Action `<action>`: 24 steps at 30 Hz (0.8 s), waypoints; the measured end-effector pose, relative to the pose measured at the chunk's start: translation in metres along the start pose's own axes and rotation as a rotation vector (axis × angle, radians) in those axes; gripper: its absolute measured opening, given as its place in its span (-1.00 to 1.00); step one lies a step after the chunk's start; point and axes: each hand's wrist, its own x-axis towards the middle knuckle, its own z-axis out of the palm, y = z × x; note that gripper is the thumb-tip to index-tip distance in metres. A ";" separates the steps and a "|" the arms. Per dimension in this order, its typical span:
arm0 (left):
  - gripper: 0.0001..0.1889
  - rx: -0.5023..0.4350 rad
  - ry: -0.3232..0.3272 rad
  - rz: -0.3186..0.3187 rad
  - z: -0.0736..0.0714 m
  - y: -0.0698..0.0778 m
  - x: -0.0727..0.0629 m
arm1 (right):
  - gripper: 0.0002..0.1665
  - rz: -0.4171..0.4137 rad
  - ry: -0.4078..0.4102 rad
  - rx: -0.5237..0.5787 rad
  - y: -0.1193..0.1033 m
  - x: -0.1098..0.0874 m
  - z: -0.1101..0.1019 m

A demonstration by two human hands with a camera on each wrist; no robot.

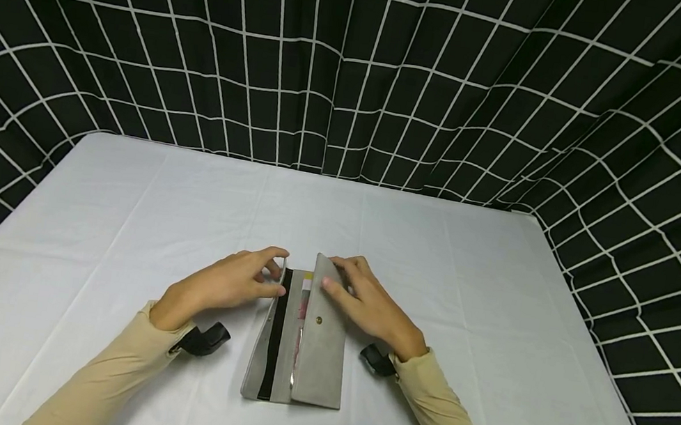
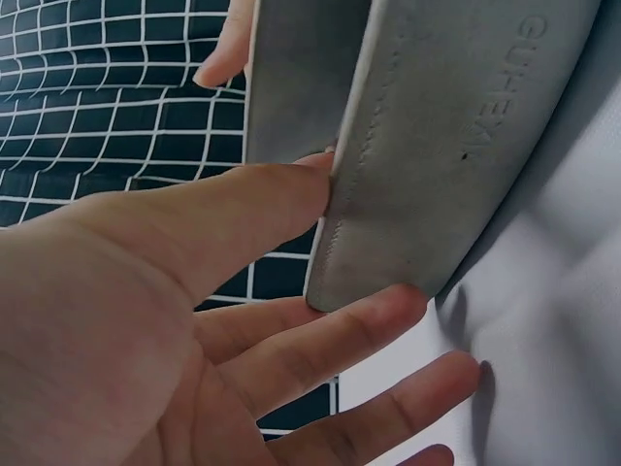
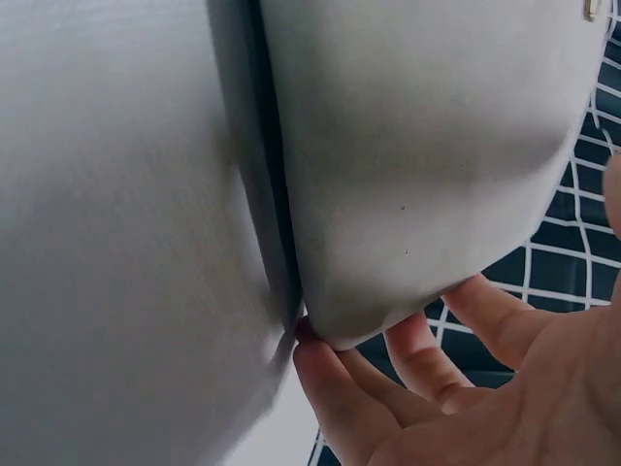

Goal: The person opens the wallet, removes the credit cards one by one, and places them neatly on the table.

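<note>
A long grey wallet [image 1: 325, 361] stands spread open on the white table, both flaps raised. Embossed lettering runs along the outer face of its left flap [image 2: 437, 146] in the left wrist view. My left hand [image 1: 221, 286] holds that flap near its far end, thumb at the edge and fingers around the corner. On the other side, my right hand [image 1: 370, 307] holds the right flap by its far edge; a small metal snap [image 1: 319, 320] shows on this flap. Between the flaps lie a black strip [image 1: 273, 345] and pinkish paper [image 1: 303, 306], partly hidden.
A white cloth covers the table [image 1: 190, 202]. Black curtains [image 1: 307, 61] with a white grid hang behind it and at both sides. Black wrist mounts [image 1: 206, 339] sit at both sleeve cuffs, close to the tabletop.
</note>
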 end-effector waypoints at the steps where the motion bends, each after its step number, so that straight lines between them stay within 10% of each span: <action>1: -0.37 0.003 0.002 0.004 -0.001 -0.001 0.000 | -0.35 0.000 0.004 0.004 0.000 0.000 0.000; 24: -0.41 0.041 -0.007 0.018 -0.010 -0.004 -0.001 | -0.28 0.120 -0.029 0.069 0.002 -0.005 -0.025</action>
